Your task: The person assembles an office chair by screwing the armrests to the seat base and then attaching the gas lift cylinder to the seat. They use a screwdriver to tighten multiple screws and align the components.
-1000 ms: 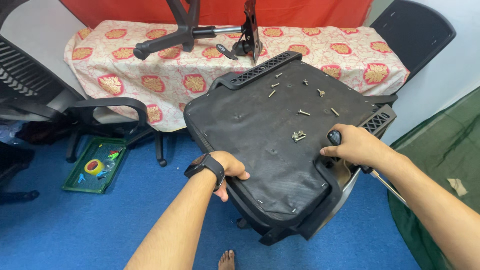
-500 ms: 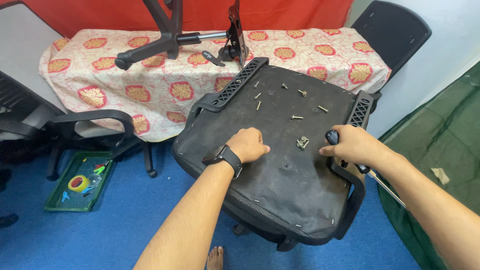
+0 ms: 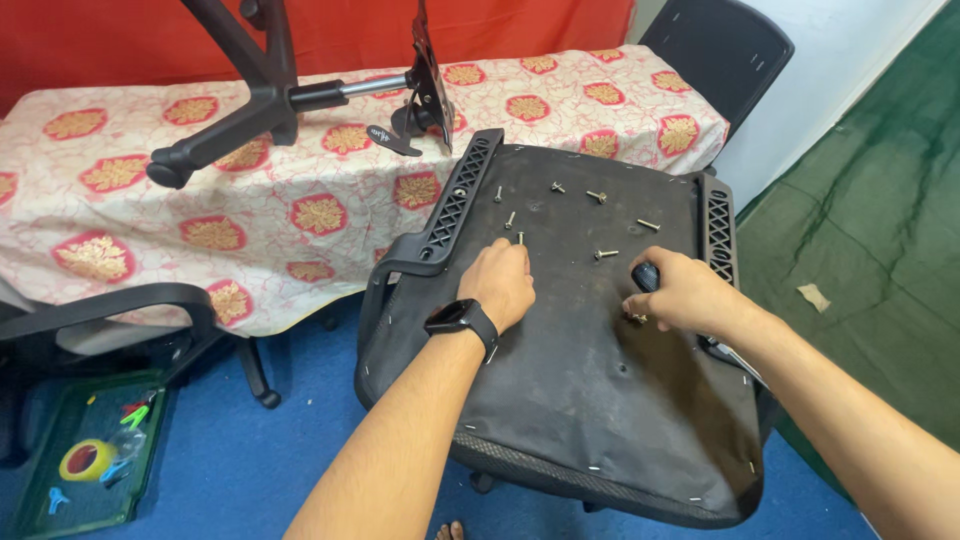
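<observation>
Our left hand [image 3: 505, 283] curled, fingertips touching screw [image 3: 519, 238] on upturned seat [image 3: 590, 400]; right hand [image 3: 675, 292] grips screwdriver [image 3: 645, 275] mid-seat.

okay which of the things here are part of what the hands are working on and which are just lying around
In hand:
upturned chair seat
loose screws
screwdriver in right hand
left hand

Lying about:
green tray with tape roll
chair base on table
black chair

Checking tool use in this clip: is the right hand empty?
No, the right hand grips a dark-handled screwdriver, its metal shaft sticking out behind the wrist, over the upturned chair seat.
</observation>
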